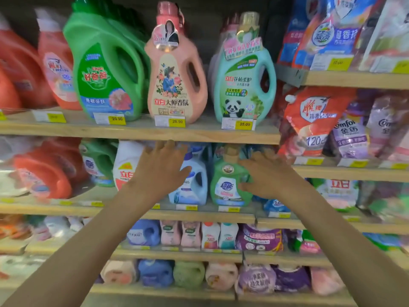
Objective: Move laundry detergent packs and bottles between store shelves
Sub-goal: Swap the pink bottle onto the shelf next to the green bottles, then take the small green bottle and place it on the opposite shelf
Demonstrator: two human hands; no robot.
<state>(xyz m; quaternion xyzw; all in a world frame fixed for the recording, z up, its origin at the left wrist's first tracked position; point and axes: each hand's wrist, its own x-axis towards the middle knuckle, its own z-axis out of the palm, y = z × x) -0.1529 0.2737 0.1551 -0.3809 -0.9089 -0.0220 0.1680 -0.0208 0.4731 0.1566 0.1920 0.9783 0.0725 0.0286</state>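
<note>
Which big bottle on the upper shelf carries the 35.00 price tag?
The mint-green plastic bottle with the panda label, rightmost of three; the dark green plastic bottle and pink plastic bottle beside it show 29.90.

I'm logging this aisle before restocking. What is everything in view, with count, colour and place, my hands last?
large green bottle: one, green, top shelf, left of centre.
pink bottle: one, pink, top shelf, centre.
panda bottle: one, mint, top shelf, right of pink bottle.
orange-red bottles: several, orange-red, blurred, top shelf left.
price tags: three readable, yellow, top shelf edge.
white bottle: one, white, second shelf, left of centre.
pale blue bottle: one, pale blue, second shelf, centre.
small green bottle: one, green, right of pale blue bottle.
red pouch: one, red, right of panda bottle.
purple pouches: at least two, purple, right of red pouch.
left hand: one, open, before pale blue bottle.
right hand: one, open, beside small green bottle.
</note>
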